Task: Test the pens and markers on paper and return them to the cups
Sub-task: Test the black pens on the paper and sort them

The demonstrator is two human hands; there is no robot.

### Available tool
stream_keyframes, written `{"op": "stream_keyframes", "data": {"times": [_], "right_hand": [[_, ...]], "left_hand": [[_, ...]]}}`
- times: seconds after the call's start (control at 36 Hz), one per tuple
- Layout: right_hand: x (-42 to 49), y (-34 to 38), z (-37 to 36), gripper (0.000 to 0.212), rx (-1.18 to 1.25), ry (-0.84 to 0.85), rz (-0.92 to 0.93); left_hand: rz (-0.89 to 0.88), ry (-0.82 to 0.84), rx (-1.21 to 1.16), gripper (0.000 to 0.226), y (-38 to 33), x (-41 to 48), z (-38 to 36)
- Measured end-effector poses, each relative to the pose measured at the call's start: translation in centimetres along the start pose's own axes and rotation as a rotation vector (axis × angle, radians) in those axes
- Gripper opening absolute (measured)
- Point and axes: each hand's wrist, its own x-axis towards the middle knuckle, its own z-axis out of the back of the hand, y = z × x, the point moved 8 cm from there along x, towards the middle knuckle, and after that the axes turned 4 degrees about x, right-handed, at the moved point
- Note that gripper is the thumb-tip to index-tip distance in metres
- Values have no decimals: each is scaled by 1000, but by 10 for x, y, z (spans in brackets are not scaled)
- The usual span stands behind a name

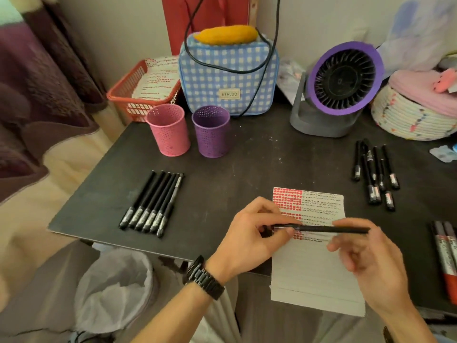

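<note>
Left hand [254, 233] and right hand [366, 258] pinch one black pen [326, 229] at either end, level just above the paper [309, 273].
Testing judged part-way. The paper's upper part is filled with red and black marks and the lower part is blank. A row of pens [153, 203], loose pens [376, 174] and markers [445, 253] lie on the worktop [247, 169]. Pink cup [169, 131] and purple cup [211, 133] look empty. The only legible writing is "ETALOO" on the checked bag [229, 94].

Just behind the left hand [249, 241], the wrist wore a black watch [204, 278] with a chunky link bracelet and a dark case. Both forearms were bare. A dark band [387, 335] edged the right wrist at the near right, too cropped to identify. Light grey cloth [220, 315] covered the lap.
</note>
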Motion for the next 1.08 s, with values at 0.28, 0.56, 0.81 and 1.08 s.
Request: {"op": "stream_keyframes", "data": {"times": [0.28, 0.56, 0.81, 1.08], "right_hand": [[8, 23, -16, 79, -177, 12, -95], [-6, -6, -180, 42, -709, 293, 232], [6, -76, -213, 88, -1249, 382, 140], [3, -79, -212, 79, -1302, 398, 164]], "left_hand": [[244, -523, -174, 20, 49, -92, 176], [651, -664, 640, 23, 115, -138, 263], [650, -595, 896, 39, 113, -130, 244], [674, -576, 823, 27, 114, -120, 239]]}}
